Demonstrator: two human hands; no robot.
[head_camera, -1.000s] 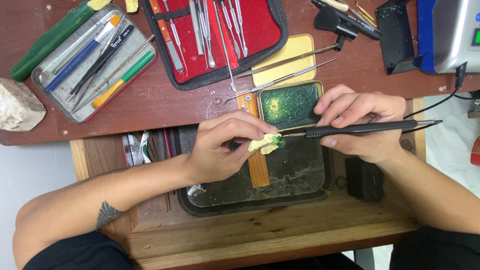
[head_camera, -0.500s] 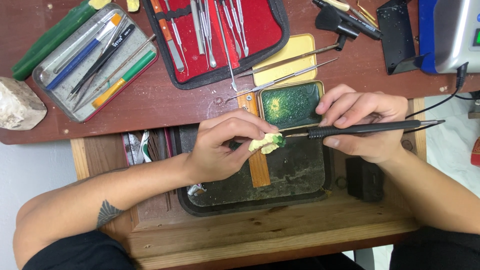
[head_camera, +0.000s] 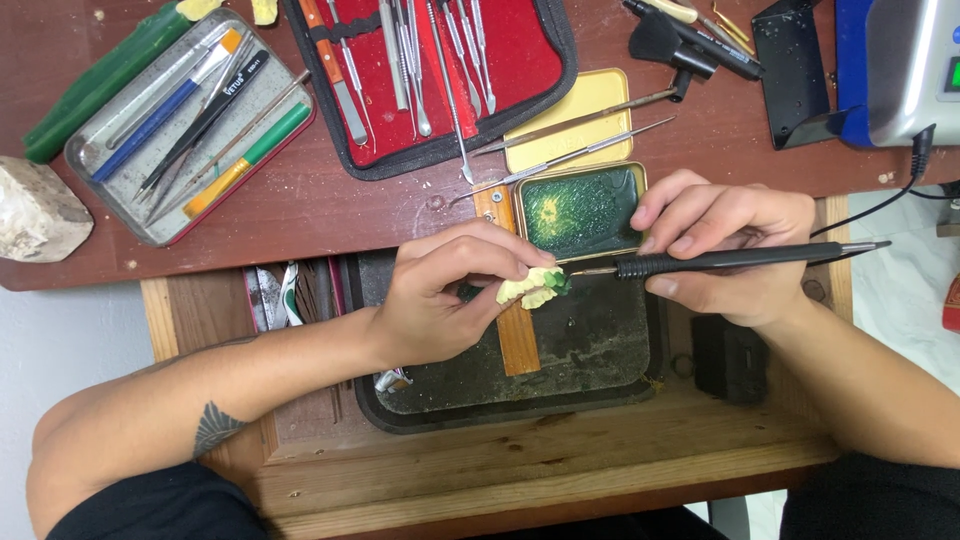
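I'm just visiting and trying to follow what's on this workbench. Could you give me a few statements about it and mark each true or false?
1. The right hand holds a black pen-like tool with a cord. True.
2. The left hand is empty. False: its fingers pinch a small yellow and green piece.
3. The tool's tip points toward that piece. True.
4. The red tool case is zipped shut. False: it lies open, showing metal instruments.
5. The green tin sits on the floor. False: it rests on the bench, by the hands.
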